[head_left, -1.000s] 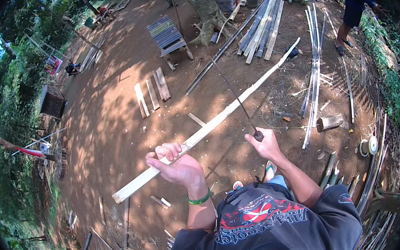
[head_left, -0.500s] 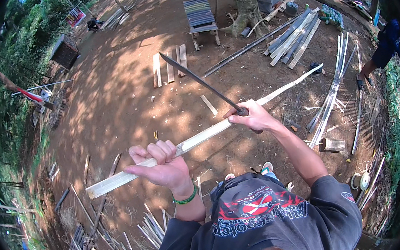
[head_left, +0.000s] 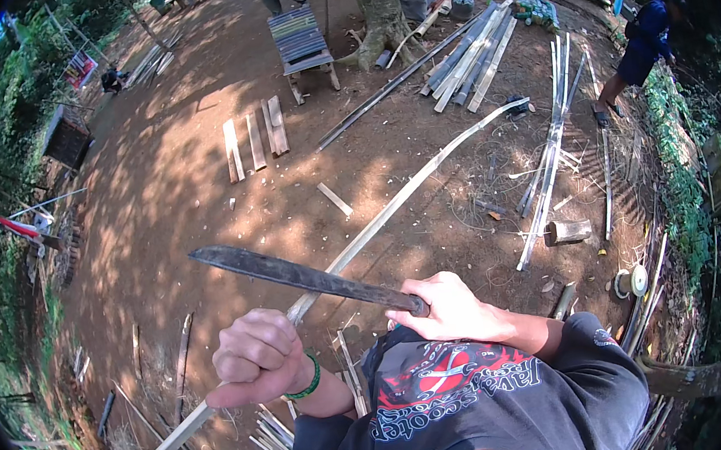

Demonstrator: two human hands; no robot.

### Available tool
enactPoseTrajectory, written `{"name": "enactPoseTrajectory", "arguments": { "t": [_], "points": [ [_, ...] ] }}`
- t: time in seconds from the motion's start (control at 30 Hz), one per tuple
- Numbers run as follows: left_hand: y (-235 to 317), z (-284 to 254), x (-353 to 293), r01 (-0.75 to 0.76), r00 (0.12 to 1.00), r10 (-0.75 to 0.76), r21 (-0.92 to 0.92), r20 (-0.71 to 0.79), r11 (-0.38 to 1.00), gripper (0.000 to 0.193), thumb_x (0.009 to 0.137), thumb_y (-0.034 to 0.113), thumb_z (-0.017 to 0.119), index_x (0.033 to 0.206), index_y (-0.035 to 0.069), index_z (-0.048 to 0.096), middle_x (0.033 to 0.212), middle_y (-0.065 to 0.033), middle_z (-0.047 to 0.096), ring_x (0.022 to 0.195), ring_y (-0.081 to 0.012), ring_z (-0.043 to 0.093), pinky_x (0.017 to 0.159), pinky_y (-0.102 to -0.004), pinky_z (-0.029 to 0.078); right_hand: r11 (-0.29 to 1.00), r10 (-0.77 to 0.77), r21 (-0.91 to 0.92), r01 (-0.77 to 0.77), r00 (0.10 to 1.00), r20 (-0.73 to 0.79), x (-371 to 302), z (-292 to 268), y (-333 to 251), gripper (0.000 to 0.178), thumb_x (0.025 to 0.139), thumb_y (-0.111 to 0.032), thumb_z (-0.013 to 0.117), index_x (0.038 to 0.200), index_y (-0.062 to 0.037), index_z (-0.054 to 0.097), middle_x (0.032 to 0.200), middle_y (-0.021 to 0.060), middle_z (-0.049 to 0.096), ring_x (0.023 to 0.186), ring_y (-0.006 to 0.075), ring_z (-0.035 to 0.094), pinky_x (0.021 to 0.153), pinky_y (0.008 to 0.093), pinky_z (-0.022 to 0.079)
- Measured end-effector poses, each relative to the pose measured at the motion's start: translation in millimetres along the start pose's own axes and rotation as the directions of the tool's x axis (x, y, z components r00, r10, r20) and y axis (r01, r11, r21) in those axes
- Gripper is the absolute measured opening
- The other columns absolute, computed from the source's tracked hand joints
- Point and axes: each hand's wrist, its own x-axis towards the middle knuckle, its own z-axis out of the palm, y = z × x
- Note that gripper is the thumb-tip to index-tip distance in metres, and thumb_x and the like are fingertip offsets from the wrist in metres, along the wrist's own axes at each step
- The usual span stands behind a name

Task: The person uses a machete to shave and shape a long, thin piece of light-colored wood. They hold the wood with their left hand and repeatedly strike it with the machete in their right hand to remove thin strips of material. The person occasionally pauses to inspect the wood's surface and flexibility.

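- The left hand (head_left: 256, 359), low and left of centre in the frame, is closed in a fist around a long pale bamboo strip (head_left: 410, 192); a green band sits on that wrist.
- The bamboo strip runs as a shallow curve from the lower left of the frame, through the fist, up to the upper right, where its far end lies on the dirt ground (head_left: 191, 199) close to a bundle of long slats.
- The right hand (head_left: 450, 308), just right of centre and low in the frame, is wrapped tight around the handle of a long dark machete (head_left: 296, 276).
- The machete blade points toward the left of the frame, its tip at centre left, and it crosses over the bamboo strip just above the left fist; whether the blade touches the strip cannot be told.
- Below the hands the person's dark printed shirt (head_left: 475, 397) fills the bottom of the frame.
- Three short boards (head_left: 255, 139) lie side by side in the upper left part of the ground.
- A small slatted bench (head_left: 299, 36) stands near the top centre, beside a tree trunk (head_left: 377, 4).
- Long bamboo slats (head_left: 470, 55) lie in a bundle at upper right, and thinner split strips (head_left: 547, 161) stretch down the right side.
- Another person in blue (head_left: 644, 41) stands at the far upper right edge.
- Thin offcuts (head_left: 269, 437) litter the ground at the lower left.
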Motion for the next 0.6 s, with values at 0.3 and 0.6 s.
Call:
{"name": "enactPoseTrajectory", "arguments": {
  "t": [0.3,0.6],
  "points": [
    [-9.5,0.6,31.1,0.093,0.934,0.014,-0.280,0.357,0.955,0.063,0.100,0.042,0.054,0.050,0.015,0.028,0.036,0.0046,0.027,0.030,-0.0058,0.021,0.032,-0.0223,0.015,0.753,0.592,-0.022,-0.658,0.691,-0.416,-26.4,-57.7,175.6,0.027,0.074,-0.021,0.063,0.068,0.0051,0.061,0.059,0.0242,0.058,0.057,0.0393,0.061,0.057,0.0448,0.047],
    [-24.4,-2.3,64.1,0.257,0.725,0.136,-0.449,0.675,0.856,0.060,0.099,0.031,0.057,0.048,0.013,0.033,0.041,0.0051,0.028,0.033,-0.0067,0.025,0.037,-0.0245,0.012,0.957,0.286,-0.004,-0.290,0.946,-0.151,-29.9,-57.9,48.0,0.025,0.075,-0.023,0.069,0.068,-0.0007,0.060,0.052,0.0183,0.049,0.051,0.0405,0.052,0.051,0.0432,0.041]
  ]
}}
